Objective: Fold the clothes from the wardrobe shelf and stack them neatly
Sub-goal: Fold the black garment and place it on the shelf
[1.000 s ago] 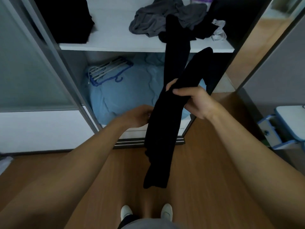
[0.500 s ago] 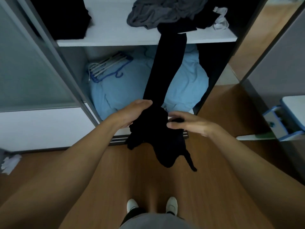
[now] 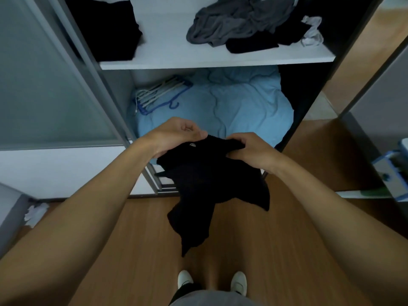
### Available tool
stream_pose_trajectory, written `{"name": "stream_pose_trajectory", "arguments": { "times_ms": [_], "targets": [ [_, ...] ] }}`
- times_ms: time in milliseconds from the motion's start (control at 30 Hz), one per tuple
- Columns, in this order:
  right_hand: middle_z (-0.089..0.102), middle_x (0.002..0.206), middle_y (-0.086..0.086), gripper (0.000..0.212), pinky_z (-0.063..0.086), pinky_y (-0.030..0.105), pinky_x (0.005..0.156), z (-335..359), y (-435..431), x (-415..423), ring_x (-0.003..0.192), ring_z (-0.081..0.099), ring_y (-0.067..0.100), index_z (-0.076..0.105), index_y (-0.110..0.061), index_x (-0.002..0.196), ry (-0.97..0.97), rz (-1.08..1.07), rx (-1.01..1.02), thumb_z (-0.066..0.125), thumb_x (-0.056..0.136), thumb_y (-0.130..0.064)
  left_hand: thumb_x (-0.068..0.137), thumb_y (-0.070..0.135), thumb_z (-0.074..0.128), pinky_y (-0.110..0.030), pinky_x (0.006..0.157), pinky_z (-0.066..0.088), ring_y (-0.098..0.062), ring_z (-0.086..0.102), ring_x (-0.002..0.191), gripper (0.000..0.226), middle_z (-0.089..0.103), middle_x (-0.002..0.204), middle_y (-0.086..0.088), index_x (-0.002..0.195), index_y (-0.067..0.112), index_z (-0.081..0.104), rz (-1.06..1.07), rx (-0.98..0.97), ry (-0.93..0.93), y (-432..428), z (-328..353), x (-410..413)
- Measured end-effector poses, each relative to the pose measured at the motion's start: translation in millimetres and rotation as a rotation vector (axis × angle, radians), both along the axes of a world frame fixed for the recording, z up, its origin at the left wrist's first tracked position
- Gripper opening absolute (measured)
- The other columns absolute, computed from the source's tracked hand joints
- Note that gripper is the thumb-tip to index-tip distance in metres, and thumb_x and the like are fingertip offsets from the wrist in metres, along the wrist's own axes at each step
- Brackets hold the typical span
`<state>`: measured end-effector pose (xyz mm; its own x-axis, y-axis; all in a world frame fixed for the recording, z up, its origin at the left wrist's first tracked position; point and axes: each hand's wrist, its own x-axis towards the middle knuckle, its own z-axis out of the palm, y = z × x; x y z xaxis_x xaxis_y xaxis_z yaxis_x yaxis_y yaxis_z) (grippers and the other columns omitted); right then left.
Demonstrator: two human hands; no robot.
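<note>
The black garment [image 3: 212,180] hangs in the air below and in front of the wardrobe shelf [image 3: 209,61], bunched at its top edge between my 2 hands, with 2 uneven tails drooping toward the wooden floor [image 3: 132,239]. My left hand [image 3: 176,138] pinches the top edge on one side, thumb over the cloth. My right hand [image 3: 251,151] has its fingers [image 3: 237,139] curled round the other side, so both are clamped on the fabric. It looks light, soft and limp, probably a knit. I judge it will sag and twist wherever it is unsupported, and nothing about it is fragile or slippery. Because it is so dark, seams are hard to make out. I would feel along the top edge for a hem or waistband and hold it there at 2 spread corners, so the weight pulls it flat before folding. On the shelf, toward its right end, lies a crumpled grey heap [image 3: 238,21] with another black piece [image 3: 251,44] against it and a small white cloth [image 3: 312,32] just beside. A dark stack [image 3: 106,25] sits at the shelf's left end. Under the shelf lies blue bedding [image 3: 231,104] with a bundle of hangers [image 3: 159,93] resting on it.
</note>
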<state>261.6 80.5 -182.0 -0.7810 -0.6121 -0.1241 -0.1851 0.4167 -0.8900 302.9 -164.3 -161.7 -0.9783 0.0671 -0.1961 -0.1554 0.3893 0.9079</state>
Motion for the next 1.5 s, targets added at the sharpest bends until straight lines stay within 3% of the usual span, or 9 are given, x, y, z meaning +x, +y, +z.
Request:
{"name": "stream_pose_trajectory", "arguments": {
  "times_ms": [133,267,367,600,733,933,1100,1300,1500],
  "targets": [
    [0.071,0.101,-0.011,0.025,0.047,0.008,0.083,5,-4,-5,0.092,0.065,-0.004,0.071,-0.025,0.105,0.074,0.116,0.158,0.075,0.085,-0.011,0.078,0.037,0.082,-0.011,0.049,0.044,-0.002,0.062,0.056,0.022,0.07,0.068,0.006,0.079,0.017,0.074,-0.053,-0.392,-0.063,-11,5,-2],
    [0.072,0.104,-0.007,0.037,0.053,0.023,0.088,6,-10,0,0.096,0.067,0.005,0.069,-0.027,0.11,-0.007,0.162,0.294,0.078,0.079,-0.044,0.083,0.037,0.076,-0.014,0.046,0.041,-0.003,0.057,0.051,0.027,0.064,0.059,0.006,0.072,0.014,0.072,0.058,-0.317,0.027,-3,8,-2],
    [0.07,0.101,-0.021,0.036,0.05,0.01,0.079,12,-20,8,0.093,0.065,-0.006,0.063,-0.043,0.11,-0.078,0.168,0.178,0.073,0.079,-0.058,0.085,0.04,0.074,-0.016,0.046,0.038,-0.003,0.053,0.049,0.031,0.061,0.054,0.009,0.064,0.019,0.069,0.054,-0.243,0.088,9,18,-1],
    [0.062,0.072,0.005,0.014,0.04,0.03,0.064,12,-44,12,0.063,0.055,0.008,0.062,-0.005,0.082,0.237,-0.073,0.08,0.056,0.094,-0.008,0.088,0.031,0.074,-0.023,0.058,0.047,-0.01,0.062,0.063,0.023,0.071,0.072,-0.005,0.08,0.01,0.075,0.047,-0.083,0.136,15,39,3],
    [0.069,0.084,-0.012,0.025,0.045,0.005,0.071,27,-31,5,0.072,0.062,-0.011,0.072,-0.019,0.09,0.183,-0.27,-0.173,0.06,0.089,0.003,0.084,0.023,0.078,-0.026,0.065,0.045,-0.012,0.06,0.068,0.021,0.071,0.078,-0.016,0.088,0.003,0.071,0.008,-0.173,0.1,-10,21,9],
    [0.072,0.086,-0.017,0.028,0.049,0.009,0.08,43,-31,12,0.084,0.067,-0.005,0.074,-0.025,0.087,0.283,-0.246,-0.205,0.064,0.086,0.001,0.093,0.032,0.067,-0.018,0.048,0.031,-0.002,0.046,0.046,0.041,0.052,0.054,0.007,0.057,0.016,0.054,0.121,-0.357,-0.006,-30,-33,18],
    [0.065,0.07,0.004,0.027,0.044,0.019,0.056,26,-14,14,0.059,0.059,0.006,0.068,-0.007,0.076,0.014,-0.104,0.104,0.071,0.092,-0.028,0.086,0.017,0.071,-0.018,0.049,0.042,-0.009,0.056,0.053,0.018,0.061,0.062,0.0,0.07,0.009,0.069,0.499,-0.022,0.098,-37,-37,15],
    [0.071,0.105,0.024,0.02,0.048,0.036,0.087,5,10,22,0.092,0.066,0.029,0.07,0.002,0.104,-0.21,-0.105,0.006,0.061,0.096,-0.014,0.07,0.037,0.072,-0.026,0.05,0.037,-0.012,0.054,0.053,0.034,0.054,0.053,0.008,0.053,0.018,0.05,0.504,-0.446,0.109,-50,-50,19],
    [0.06,0.077,-0.018,0.031,0.039,0.015,0.07,-16,23,28,0.071,0.055,-0.011,0.061,-0.031,0.078,0.019,0.099,0.286,0.059,0.094,-0.004,0.071,0.047,0.078,-0.029,0.062,0.045,-0.019,0.066,0.066,0.039,0.071,0.069,-0.005,0.073,0.009,0.073,0.425,-0.405,-0.167,-62,-102,47]
  ]
}}
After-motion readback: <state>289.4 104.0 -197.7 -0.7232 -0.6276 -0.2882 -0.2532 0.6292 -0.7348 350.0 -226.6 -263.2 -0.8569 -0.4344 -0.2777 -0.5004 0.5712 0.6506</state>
